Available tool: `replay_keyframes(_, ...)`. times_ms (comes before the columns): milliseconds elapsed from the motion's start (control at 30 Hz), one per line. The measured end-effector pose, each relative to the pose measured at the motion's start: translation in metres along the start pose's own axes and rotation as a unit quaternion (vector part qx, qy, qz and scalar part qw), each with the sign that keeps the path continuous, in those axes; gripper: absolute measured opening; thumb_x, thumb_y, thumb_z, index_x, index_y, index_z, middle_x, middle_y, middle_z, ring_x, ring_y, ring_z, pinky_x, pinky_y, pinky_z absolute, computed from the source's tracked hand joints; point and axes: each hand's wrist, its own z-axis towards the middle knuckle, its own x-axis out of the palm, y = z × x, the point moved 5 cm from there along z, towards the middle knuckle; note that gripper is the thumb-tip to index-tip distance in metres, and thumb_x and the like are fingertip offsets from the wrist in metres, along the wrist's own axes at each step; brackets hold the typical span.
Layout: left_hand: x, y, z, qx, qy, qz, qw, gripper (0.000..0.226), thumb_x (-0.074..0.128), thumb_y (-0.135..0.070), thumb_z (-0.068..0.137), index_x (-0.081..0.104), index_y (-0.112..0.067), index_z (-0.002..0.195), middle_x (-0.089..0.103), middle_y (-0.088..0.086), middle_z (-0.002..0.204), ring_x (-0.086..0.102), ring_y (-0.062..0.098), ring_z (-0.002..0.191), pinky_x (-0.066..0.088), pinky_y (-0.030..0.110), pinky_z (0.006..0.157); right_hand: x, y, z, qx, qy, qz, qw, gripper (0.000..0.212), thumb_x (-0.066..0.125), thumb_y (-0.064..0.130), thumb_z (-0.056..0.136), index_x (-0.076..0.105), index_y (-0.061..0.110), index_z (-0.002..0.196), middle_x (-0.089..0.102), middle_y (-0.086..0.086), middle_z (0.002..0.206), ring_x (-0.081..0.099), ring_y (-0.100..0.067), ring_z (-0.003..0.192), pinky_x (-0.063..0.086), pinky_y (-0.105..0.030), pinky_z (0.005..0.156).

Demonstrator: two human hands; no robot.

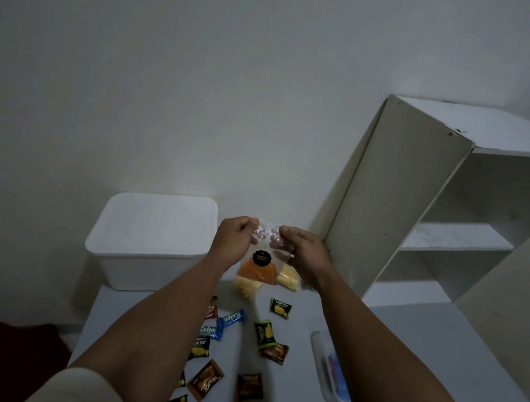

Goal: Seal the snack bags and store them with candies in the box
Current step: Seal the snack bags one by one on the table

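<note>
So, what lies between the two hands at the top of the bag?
In the head view, only the clear top edge of the snack bag lies between the left hand and the right hand; both pinch it.

The one camera sat on my head and looked forward and down along both my forearms. It faced the wall (205,78), which filled the upper half of the wide, bent picture. My left hand (233,237) and right hand (304,248) met near the middle, at arm's reach. The table (406,342) ran below them toward me, the box (153,241) at its far left, the shelf (438,204) leaning in on the right. My sleeve (83,391) was nearest the lens. No second view shared any part.
</note>
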Motion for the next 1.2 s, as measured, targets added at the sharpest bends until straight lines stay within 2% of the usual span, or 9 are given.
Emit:
replay_keyframes(200,-0.005,-0.001,-0.005,0.040,-0.063,0.110,0.991,0.031,0.058,-0.045,0.098,0.069,-0.027,0.121,0.067,-0.005,0.115,0.065,0.016,0.098,0.054,0.036,0.089,0.001,-0.001,-0.004,-0.020,-0.020,-0.061,0.998,0.026,0.063,0.026,0.100,0.075,0.006,0.111,0.079,-0.011,0.103,0.075,-0.027,0.095,0.059,-0.042,0.090)
replay_keyframes(300,-0.010,-0.002,-0.010,0.009,-0.133,0.141,0.981,0.030,0.061,-0.051,0.094,0.059,-0.023,0.105,0.062,-0.006,0.099,0.061,0.017,0.087,0.051,0.034,0.076,0.005,0.003,-0.006,-0.043,-0.036,-0.106,0.993,0.027,0.063,0.031,0.099,0.075,0.010,0.112,0.080,-0.001,0.103,0.075,-0.021,0.096,0.058,-0.037,0.088)
replay_keyframes(367,-0.008,0.003,-0.005,-0.054,-0.105,0.114,0.986,0.044,0.055,-0.054,0.095,0.061,-0.011,0.091,0.067,0.004,0.086,0.064,0.025,0.081,0.055,0.040,0.077,0.009,0.004,-0.007,-0.057,-0.035,-0.129,0.989,0.028,0.064,0.032,0.099,0.076,0.010,0.113,0.079,0.000,0.103,0.076,-0.018,0.095,0.058,-0.035,0.087)
replay_keyframes(433,-0.002,0.007,-0.005,-0.120,-0.054,-0.007,0.991,0.052,0.052,-0.052,0.097,0.063,-0.005,0.079,0.068,0.010,0.080,0.064,0.026,0.074,0.059,0.043,0.082,0.013,0.004,-0.009,-0.073,-0.028,-0.150,0.986,0.029,0.064,0.031,0.099,0.075,0.009,0.115,0.079,0.000,0.105,0.076,-0.016,0.094,0.058,-0.034,0.086)
replay_keyframes(633,0.001,0.006,-0.014,-0.178,-0.025,-0.131,0.975,0.030,0.048,-0.024,0.095,0.058,-0.007,0.073,0.060,0.010,0.074,0.057,0.022,0.072,0.060,0.039,0.080,0.034,0.002,-0.015,-0.111,0.014,-0.162,0.980,0.024,0.066,0.018,0.099,0.075,0.005,0.117,0.078,-0.005,0.108,0.076,-0.013,0.091,0.055,-0.018,0.071)
replay_keyframes(767,-0.005,0.007,-0.016,-0.176,-0.025,-0.126,0.976,0.021,0.042,-0.013,0.089,0.057,-0.007,0.075,0.054,0.011,0.071,0.050,0.024,0.065,0.054,0.038,0.068,0.046,0.000,-0.019,-0.106,0.037,-0.150,0.982,0.024,0.070,0.019,0.096,0.076,0.005,0.115,0.078,-0.003,0.104,0.076,-0.011,0.092,0.057,-0.019,0.071)
replay_keyframes(900,-0.007,0.011,-0.015,-0.114,0.038,-0.034,0.992,0.021,0.040,-0.012,0.092,0.058,-0.008,0.083,0.055,0.012,0.073,0.052,0.026,0.067,0.046,0.040,0.067,0.045,-0.005,-0.014,-0.071,0.032,-0.173,0.982,0.023,0.074,0.027,0.093,0.077,0.009,0.106,0.079,-0.007,0.100,0.075,-0.022,0.097,0.058,-0.033,0.076)
replay_keyframes(1033,-0.004,0.012,-0.016,-0.061,0.097,0.026,0.993,0.028,0.038,-0.010,0.102,0.054,-0.010,0.080,0.055,0.009,0.073,0.051,0.021,0.065,0.045,0.037,0.070,0.037,-0.009,-0.010,-0.051,0.010,-0.169,0.984,0.018,0.072,0.015,0.092,0.073,-0.003,0.098,0.075,-0.017,0.092,0.072,-0.022,0.083,0.056,-0.034,0.072)
replay_keyframes(1200,-0.001,0.004,-0.017,-0.029,0.140,0.059,0.988,0.032,0.036,-0.014,0.106,0.053,-0.011,0.079,0.060,0.009,0.080,0.057,0.021,0.074,0.051,0.034,0.074,0.035,-0.002,-0.011,-0.041,0.005,-0.168,0.985,0.011,0.064,0.007,0.096,0.070,-0.002,0.094,0.072,-0.009,0.083,0.070,-0.015,0.073,0.057,-0.025,0.064)
